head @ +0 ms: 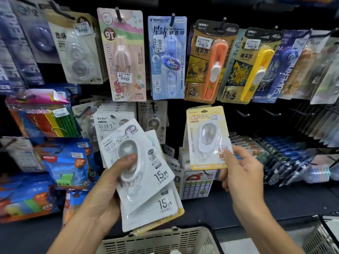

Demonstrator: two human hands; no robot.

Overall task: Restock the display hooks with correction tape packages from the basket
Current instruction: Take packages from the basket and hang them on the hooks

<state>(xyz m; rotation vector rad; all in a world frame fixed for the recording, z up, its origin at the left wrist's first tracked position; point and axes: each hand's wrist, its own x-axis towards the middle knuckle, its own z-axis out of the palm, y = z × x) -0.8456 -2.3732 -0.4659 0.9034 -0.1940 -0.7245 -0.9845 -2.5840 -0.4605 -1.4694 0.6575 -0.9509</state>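
Left hand (110,173) — clamps a fanned stack of white correction tape packages (145,173), thumb pressed on the top blister, fingers curled behind. At least three white cards show, and a yellow card edge peeks out at the bottom of the stack. Held as a reserve, faces up, so the prints can be read and sorted by kind; that is my reading.

Right hand (242,167) — pinches one yellow correction tape package (207,138) by its lower right corner, thumb on the front, fingers behind. The card stands upright, hang hole at the top and free of the grip, which suits threading it onto a peg.

Target, as I judge it — the empty hooks (242,113) just right of the yellow card's top edge, on the black display panel; the card is near them but not on one. No matching yellow stock hangs in sight, so which peg is meant I cannot tell.

Matching white stock (110,123) already hangs on a hook behind the left hand's stack, several cards deep — the white ones probably go there.

Basket (161,239) sits low at the frame's bottom edge, beige mesh, directly under the left hand's stack; its contents are mostly out of view.

Upper row: pink My Melody tape card (126,54), blue card (167,57), orange and yellow dispenser cards, all hung full.
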